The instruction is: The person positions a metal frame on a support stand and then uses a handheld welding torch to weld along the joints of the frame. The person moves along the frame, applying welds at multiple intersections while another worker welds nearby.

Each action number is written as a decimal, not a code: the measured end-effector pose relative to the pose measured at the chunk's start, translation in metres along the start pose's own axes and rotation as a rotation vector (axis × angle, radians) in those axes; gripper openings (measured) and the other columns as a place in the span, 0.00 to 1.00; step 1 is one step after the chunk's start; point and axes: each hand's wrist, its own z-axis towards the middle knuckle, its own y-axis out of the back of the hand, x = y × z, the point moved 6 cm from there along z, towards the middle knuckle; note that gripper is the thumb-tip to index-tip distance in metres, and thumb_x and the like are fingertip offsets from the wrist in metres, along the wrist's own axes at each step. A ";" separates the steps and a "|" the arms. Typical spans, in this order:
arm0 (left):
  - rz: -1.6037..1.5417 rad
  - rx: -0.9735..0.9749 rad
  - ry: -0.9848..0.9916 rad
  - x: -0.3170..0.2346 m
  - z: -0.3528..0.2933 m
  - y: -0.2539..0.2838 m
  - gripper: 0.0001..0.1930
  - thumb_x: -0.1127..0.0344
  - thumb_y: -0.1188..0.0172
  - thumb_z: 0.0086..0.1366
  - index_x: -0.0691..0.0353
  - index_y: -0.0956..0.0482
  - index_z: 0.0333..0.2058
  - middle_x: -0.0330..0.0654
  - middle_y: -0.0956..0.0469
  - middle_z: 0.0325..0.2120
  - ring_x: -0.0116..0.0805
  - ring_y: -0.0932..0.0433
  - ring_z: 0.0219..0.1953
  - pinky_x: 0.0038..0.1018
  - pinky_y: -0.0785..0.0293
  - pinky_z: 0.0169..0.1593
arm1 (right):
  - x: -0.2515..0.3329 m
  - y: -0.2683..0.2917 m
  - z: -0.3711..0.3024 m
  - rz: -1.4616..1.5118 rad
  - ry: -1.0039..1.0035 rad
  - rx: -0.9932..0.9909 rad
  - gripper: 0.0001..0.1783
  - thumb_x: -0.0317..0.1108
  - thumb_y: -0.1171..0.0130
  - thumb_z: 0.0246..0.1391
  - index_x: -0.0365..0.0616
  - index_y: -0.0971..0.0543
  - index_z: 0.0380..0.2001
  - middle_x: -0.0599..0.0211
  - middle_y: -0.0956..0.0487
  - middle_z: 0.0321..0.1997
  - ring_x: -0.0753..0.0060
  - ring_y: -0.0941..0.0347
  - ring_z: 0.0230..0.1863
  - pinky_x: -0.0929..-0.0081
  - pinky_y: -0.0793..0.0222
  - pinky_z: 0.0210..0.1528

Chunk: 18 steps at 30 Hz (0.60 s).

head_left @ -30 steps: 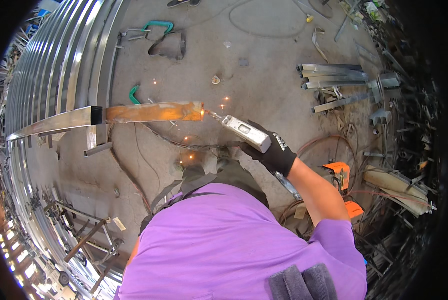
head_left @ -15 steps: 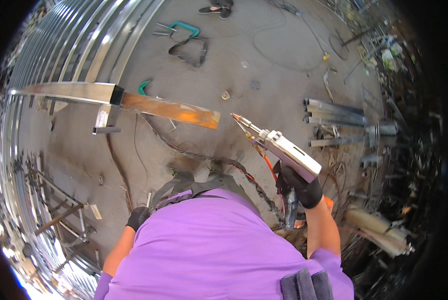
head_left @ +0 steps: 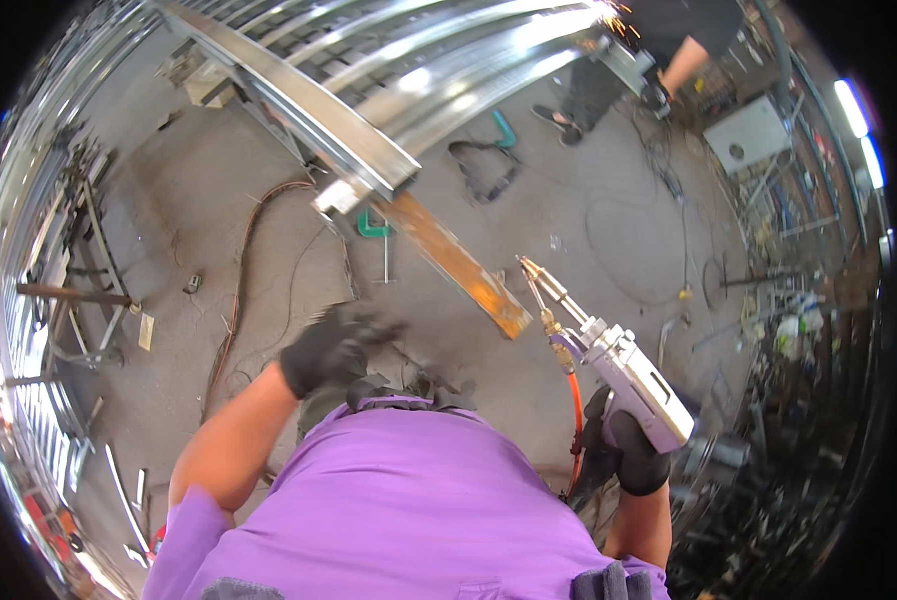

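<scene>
My right hand (head_left: pixel 624 445), in a black glove, is wrapped round the grip of a handheld welding gun (head_left: pixel 634 385). The gun has a white and purple body, a copper-coloured nozzle and an orange hose (head_left: pixel 576 420); its tip points up and left, just right of the end of a rusty flat bar (head_left: pixel 459 268). That bar juts out from the end of a shiny metal frame (head_left: pixel 314 115). My left hand (head_left: pixel 334 350), also black-gloved, is raised in front of my waist, below and left of the bar. Motion blurs its fingers.
A green C-clamp (head_left: pixel 374 225) hangs by the frame's corner. Long steel tubes (head_left: pixel 449 75) run across the top. Another person (head_left: pixel 609 95) works at the far right end amid sparks. A cable (head_left: pixel 239 290) crosses the floor on the left; scrap metal (head_left: pixel 759 500) lies at right.
My left hand has come up from my side to in front of my waist. The view has turned right, bringing the other person and sparks in. The gun stays in my right hand.
</scene>
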 end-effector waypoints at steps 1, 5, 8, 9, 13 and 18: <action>-0.232 0.035 -0.008 -0.023 0.018 -0.007 0.27 0.47 0.51 0.81 0.69 0.20 0.57 0.47 0.16 0.49 0.36 0.17 0.51 0.32 0.22 0.59 | 0.012 -0.015 0.011 -0.050 0.020 -0.002 0.14 0.32 0.43 0.64 0.32 0.22 0.48 0.59 0.18 0.37 0.72 0.19 0.30 0.74 0.24 0.31; -0.818 0.089 0.161 -0.096 0.069 -0.006 0.34 0.35 0.47 0.76 0.66 0.20 0.54 0.44 0.16 0.45 0.33 0.17 0.49 0.32 0.20 0.57 | 0.043 -0.072 0.042 -0.203 -0.071 0.103 0.17 0.23 0.43 0.62 0.35 0.23 0.54 0.65 0.18 0.41 0.76 0.20 0.32 0.76 0.23 0.31; -1.062 -0.012 0.275 -0.089 0.084 0.000 0.31 0.35 0.47 0.76 0.62 0.18 0.47 0.40 0.16 0.39 0.29 0.16 0.41 0.31 0.18 0.52 | 0.057 -0.106 0.064 -0.352 0.000 0.099 0.20 0.20 0.39 0.59 0.35 0.23 0.55 0.66 0.16 0.40 0.78 0.20 0.32 0.76 0.23 0.31; -1.076 -0.018 0.249 -0.088 0.088 0.008 0.30 0.36 0.48 0.77 0.62 0.18 0.46 0.40 0.16 0.38 0.29 0.16 0.40 0.31 0.18 0.51 | 0.064 -0.115 0.069 -0.350 -0.019 0.059 0.19 0.20 0.39 0.59 0.35 0.22 0.54 0.66 0.16 0.39 0.78 0.19 0.32 0.76 0.23 0.31; -1.133 -0.032 0.131 -0.086 0.095 0.035 0.27 0.40 0.50 0.79 0.62 0.18 0.46 0.40 0.17 0.36 0.28 0.17 0.35 0.29 0.17 0.47 | 0.087 -0.135 0.090 -0.588 0.022 0.103 0.19 0.20 0.39 0.58 0.36 0.21 0.53 0.67 0.16 0.37 0.78 0.20 0.31 0.76 0.24 0.30; -1.077 0.071 0.119 -0.092 0.112 0.080 0.28 0.39 0.51 0.79 0.62 0.18 0.46 0.39 0.18 0.39 0.25 0.19 0.41 0.29 0.19 0.52 | 0.132 -0.152 0.124 -0.759 0.134 0.175 0.14 0.21 0.41 0.62 0.34 0.20 0.51 0.61 0.16 0.39 0.73 0.20 0.30 0.73 0.24 0.32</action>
